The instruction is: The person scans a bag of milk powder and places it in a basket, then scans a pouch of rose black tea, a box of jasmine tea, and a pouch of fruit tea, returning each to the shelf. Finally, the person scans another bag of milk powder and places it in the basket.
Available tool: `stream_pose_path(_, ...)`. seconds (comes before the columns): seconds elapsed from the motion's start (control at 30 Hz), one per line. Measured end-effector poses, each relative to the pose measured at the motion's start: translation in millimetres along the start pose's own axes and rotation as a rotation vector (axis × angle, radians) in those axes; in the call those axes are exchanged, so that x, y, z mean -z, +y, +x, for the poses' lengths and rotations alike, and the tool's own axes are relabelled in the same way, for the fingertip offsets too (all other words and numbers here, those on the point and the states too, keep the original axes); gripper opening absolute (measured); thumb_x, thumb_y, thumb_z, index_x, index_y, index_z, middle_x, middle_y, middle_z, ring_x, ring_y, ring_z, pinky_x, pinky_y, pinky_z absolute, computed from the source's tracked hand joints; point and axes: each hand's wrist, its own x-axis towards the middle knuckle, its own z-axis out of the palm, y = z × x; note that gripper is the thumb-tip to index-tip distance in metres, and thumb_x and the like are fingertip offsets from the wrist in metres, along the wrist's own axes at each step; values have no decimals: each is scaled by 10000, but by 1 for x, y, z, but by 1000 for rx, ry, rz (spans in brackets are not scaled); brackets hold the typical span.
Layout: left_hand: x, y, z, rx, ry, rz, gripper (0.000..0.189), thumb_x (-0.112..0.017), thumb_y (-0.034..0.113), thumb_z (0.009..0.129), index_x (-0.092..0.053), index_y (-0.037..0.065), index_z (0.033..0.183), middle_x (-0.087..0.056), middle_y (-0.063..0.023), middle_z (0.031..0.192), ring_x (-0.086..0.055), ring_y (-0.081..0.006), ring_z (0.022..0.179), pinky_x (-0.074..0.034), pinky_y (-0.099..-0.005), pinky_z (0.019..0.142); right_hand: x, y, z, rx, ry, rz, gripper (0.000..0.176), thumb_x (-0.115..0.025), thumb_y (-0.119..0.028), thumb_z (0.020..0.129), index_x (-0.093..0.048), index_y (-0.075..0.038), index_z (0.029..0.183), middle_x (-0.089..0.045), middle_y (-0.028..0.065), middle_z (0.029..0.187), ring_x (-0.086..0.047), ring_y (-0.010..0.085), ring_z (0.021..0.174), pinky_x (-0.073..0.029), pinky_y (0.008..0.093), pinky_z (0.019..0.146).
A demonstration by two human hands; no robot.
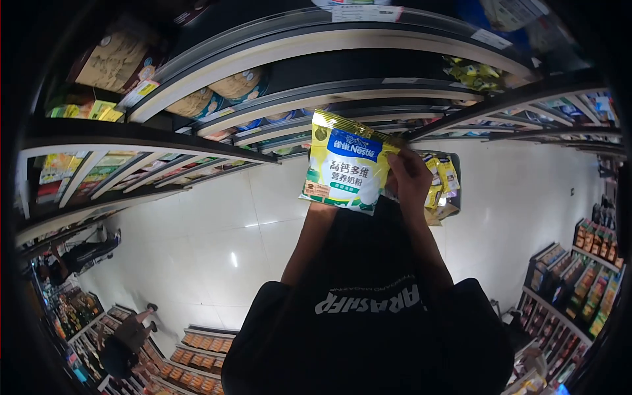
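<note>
A yellow and white Nestlé bag of milk powder is held up in front of my chest, its printed front facing me. My right hand pinches the bag's right edge near the upper corner. Behind the bag's lower part my left wrist disappears from sight, so the fingers of that hand are hidden. Just beyond my right hand is a dark basket with several yellow packets in it.
Store shelves with price tags run across the top, holding round containers and yellow bags. Pale tiled floor lies below. One person is at lower left, another at far left. Stocked racks stand at right.
</note>
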Motion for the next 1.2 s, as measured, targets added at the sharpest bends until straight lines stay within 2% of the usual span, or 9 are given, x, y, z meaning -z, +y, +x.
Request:
stream_pose_path(0.33,-14,-44,5,89,-4,163,449,-407,390,1027,-548,46,1280,-629,-152,1228,-635,-284,1064,-538,-431,903,52,-2,-12,117,177,114,190,-681,-94,907,-639,42,1034,-642,37,743,-512,39,511,-353,198,443)
stream_pose_path(0.73,-20,-79,-23,-14,-46,275,417,-426,357,1024,-555,36,1259,-634,-149,1199,-644,-264,1037,-544,-411,880,81,27,-39,-4,-9,306,181,-648,-60,936,-638,51,1078,-705,86,886,-492,15,487,-331,170,398)
stream_pose_path(0.87,-23,-90,-29,-60,-71,318,407,-432,345,1024,-557,33,1252,-636,-148,1189,-647,-258,1029,-546,-405,873,91,35,-47,-101,-64,280,237,-618,-151,973,-637,48,1102,-695,95,847,-497,43,459,-361,190,406)
stream_pose_path(0.97,-25,-95,-29,-82,-91,343,399,-437,337,1023,-559,30,1246,-638,-147,1182,-649,-253,1022,-548,-400,867,102,39,-43,-101,-130,354,300,-582,-186,995,-602,27,1204,-685,102,964,-603,84,633,-462,213,546)
stream_pose_path(1.07,-27,-99,-26,-90,-116,376,391,-442,329,1022,-560,28,1241,-639,-146,1175,-651,-248,1015,-549,-395,861,104,30,-50,-12,-55,307,350,-565,-170,1000,-544,-6,1307,-628,100,1186,-635,128,929,-505,254,752)
stream_pose_path(1.1,-28,-101,-24,-89,-124,392,388,-443,326,1022,-561,27,1239,-640,-146,1172,-652,-247,1013,-550,-393,859,109,39,-53,71,-119,256,387,-554,-140,997,-499,-31,1365,-536,90,1352,-561,180,1166,-477,304,924)
stream_pose_path(1.2,-27,-107,-15,-90,-147,445,380,-448,318,1021,-563,24,1234,-641,-145,1165,-654,-242,1007,-551,-388,854,114,33,-63,246,-126,90,377,-535,-125,1002,-497,-23,1362,-523,110,1365,-536,196,1214,-446,319,989)
